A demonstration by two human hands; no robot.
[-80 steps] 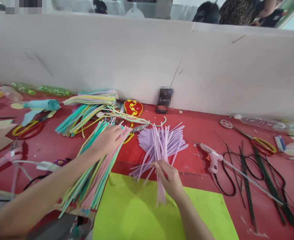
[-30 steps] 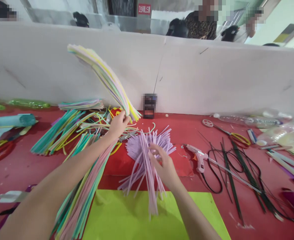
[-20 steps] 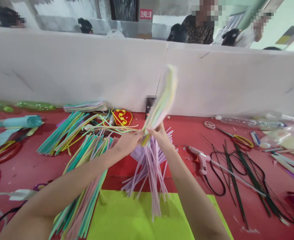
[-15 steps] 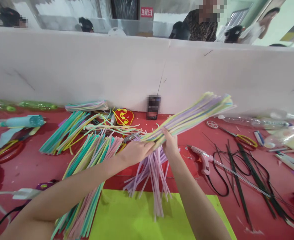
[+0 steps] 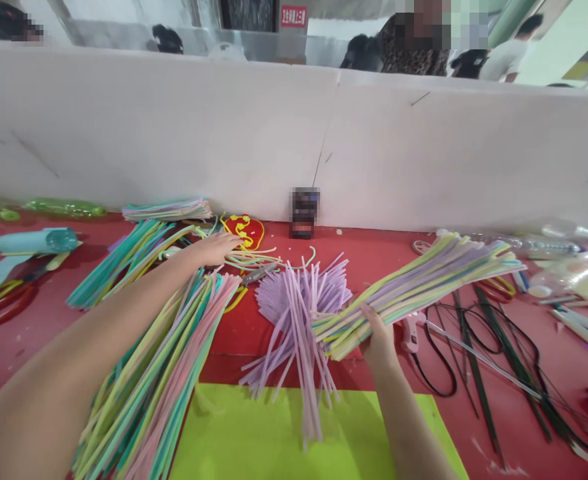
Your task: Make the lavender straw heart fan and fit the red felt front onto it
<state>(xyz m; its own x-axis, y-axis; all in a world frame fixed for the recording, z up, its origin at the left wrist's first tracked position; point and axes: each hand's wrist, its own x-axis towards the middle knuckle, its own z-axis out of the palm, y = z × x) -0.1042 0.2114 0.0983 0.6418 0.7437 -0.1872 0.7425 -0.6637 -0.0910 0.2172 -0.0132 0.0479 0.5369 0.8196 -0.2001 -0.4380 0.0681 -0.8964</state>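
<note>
My right hand [image 5: 378, 339] grips the near end of a thick bundle of pastel straws [image 5: 424, 280], which slants up to the right over the glue gun [image 5: 413, 331]. My left hand [image 5: 215, 248] reaches far left with fingers stretched out, resting on loose green and yellow straws [image 5: 254, 260] beside a red and yellow ornament [image 5: 247, 231]. A fan of purple straws [image 5: 299, 300] lies between my hands on the red table [image 5: 374, 257]. A long pile of mixed pastel straws [image 5: 159, 373] runs under my left forearm.
A lime-green sheet [image 5: 264, 440] lies at the near edge. Scissors, black wires and dark green sticks [image 5: 494, 347] spread at the right. Teal straws [image 5: 119, 260], a teal bottle [image 5: 34, 241] and clear bottles sit left. A white partition [image 5: 294, 133] closes the back; other people are behind it.
My left hand lifted a pastel straw bundle from the left and passed it to my right hand, which swung it down to the right. The left hand let go and reached back left.
</note>
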